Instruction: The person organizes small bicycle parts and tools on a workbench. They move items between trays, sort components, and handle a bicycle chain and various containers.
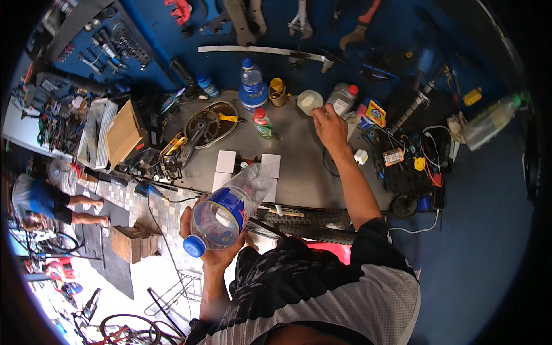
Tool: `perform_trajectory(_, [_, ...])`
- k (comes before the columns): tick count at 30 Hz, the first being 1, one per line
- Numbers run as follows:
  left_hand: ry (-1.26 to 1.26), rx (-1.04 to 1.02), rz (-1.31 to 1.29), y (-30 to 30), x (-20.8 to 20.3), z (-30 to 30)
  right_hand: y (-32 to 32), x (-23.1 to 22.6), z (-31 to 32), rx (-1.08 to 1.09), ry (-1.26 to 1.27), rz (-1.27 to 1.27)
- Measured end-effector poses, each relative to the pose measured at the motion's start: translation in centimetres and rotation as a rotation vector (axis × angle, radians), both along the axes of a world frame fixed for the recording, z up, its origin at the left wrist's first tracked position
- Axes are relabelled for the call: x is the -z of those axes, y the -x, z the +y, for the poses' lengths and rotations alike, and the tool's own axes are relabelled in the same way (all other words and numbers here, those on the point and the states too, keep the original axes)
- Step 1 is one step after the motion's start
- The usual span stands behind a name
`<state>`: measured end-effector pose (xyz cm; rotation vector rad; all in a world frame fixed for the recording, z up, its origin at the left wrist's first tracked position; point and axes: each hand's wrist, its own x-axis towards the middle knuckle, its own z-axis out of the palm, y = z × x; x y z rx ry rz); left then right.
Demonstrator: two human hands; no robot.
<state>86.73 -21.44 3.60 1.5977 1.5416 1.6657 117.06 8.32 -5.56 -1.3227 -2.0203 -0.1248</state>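
My left hand (221, 256) is wrapped round a large clear plastic bottle (253, 188) with a blue label and a blue cap. The bottle is tilted, its cap toward my lower left and its base toward the workbench (299, 152). No liquid shows plainly inside it. Farther off, my right hand (330, 125) reaches over the back of the bench, fingers pinched together at the right rim of a cup (310, 102) with pale contents. Whatever the fingertips hold is hidden. Right of the cup stands a grey bottle with a red cap (343, 99).
Behind the bench are a blue-labelled water bottle (253, 89), a yellow container (278, 92) and a small green bottle with a red cap (263, 123). White boxes (226, 162) sit near the front edge. A bicycle crankset (208, 127) lies left. Another person (43, 198) stands far left.
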Motion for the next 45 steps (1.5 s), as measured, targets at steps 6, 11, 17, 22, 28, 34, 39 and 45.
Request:
perform_trajectory(6, [0.036,0.108,0.088,-3.4,0.9,8.2,-3.3,-3.2,-7.5,0.071,0.052,0.037])
perform_trajectory(11, [-0.043,0.248,0.179,-9.5,1.9,21.3,-8.1,-5.4,-15.9,0.173,0.079,0.137])
perform_trajectory(17, [-0.159,0.290,0.406,-15.9,2.1,32.8,-13.5,-6.1,-26.7,0.365,0.163,0.116])
perform_trajectory(22, [-0.175,0.271,0.373,-18.5,3.6,36.8,-15.4,-6.5,-33.2,0.539,0.348,0.206])
perform_trajectory(28, [-0.135,0.115,0.632,-19.8,5.4,36.9,-15.1,-4.3,-40.4,0.685,0.287,0.237])
perform_trajectory(34, [-0.526,-0.351,0.945,-12.4,5.2,38.1,-9.8,-0.9,-50.6,0.905,0.651,0.414])
perform_trajectory(39, [-0.623,-0.084,0.659,-15.3,7.1,29.6,-3.7,4.0,-63.5,1.462,0.730,0.701])
perform_trajectory(45, [-0.540,0.297,0.658,-18.6,7.7,24.0,1.3,8.8,-84.5,2.163,0.746,0.774])
